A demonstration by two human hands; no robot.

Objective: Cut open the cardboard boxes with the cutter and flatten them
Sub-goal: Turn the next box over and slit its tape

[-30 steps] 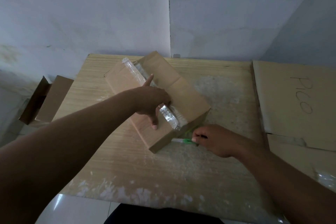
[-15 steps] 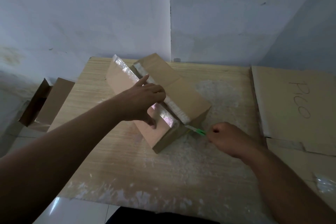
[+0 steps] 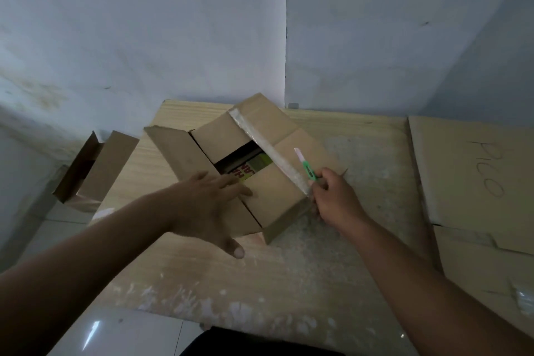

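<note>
Cardboard box [image 3: 274,193] toward the back of the wooden desk [image 3: 361,153], top open: left flap folded out flat, right flap edged with a tape strip [image 3: 277,156], printed packs [image 3: 254,167] visible inside. Left hand [image 3: 208,202] over the left flap, fingers straight and spread. Right hand [image 3: 338,202] at the box's near right corner, fingers clamped on a green cutter [image 3: 307,166], blade pointing up and away. Flattened cardboard [image 3: 468,170] at the right; 1 more open box [image 3: 107,165] beyond the desk's left edge.

Pale blue-grey walls [image 3: 144,23], worn wooden table [image 3: 289,283], glossy, perhaps tiled floor [image 3: 115,335]
</note>
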